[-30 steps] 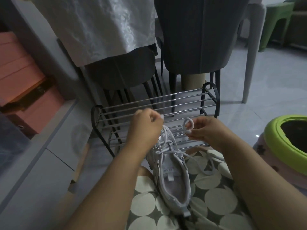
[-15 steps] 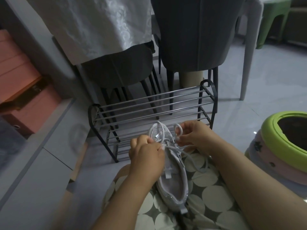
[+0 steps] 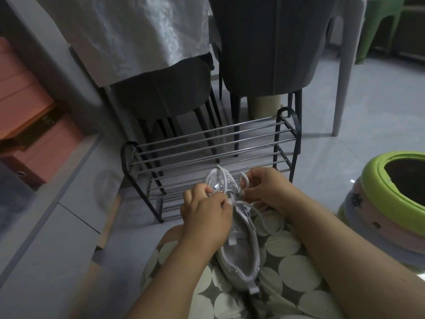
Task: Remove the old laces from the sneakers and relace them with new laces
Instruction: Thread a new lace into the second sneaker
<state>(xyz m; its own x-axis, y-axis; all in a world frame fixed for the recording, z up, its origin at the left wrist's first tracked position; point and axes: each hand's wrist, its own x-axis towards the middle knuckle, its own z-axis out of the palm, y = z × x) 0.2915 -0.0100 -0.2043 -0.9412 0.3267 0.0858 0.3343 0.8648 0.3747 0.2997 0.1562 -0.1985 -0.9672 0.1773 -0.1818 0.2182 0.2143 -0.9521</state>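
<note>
A pale grey mesh sneaker [image 3: 241, 254] lies on my lap, toe pointing away from me. Its light lace [image 3: 264, 221] trails off to the right over my polka-dot clothing. My left hand [image 3: 205, 218] sits over the lacing area with curled fingers pinching the lace near the eyelets. My right hand [image 3: 268, 188] pinches a small loop of the lace [image 3: 244, 180] beside the toe. The eyelets under my left hand are hidden.
A low black metal shoe rack [image 3: 207, 153] stands just ahead on the floor. Two dark chairs [image 3: 264, 54] and a table with a white cloth [image 3: 138, 35] are behind it. A green-rimmed stool [image 3: 391, 187] is at right, pink boxes [image 3: 27, 125] at left.
My left hand has come down from the toe to the lacing area. The shoe and my right hand with the lace loop sit lower and nearer to me.
</note>
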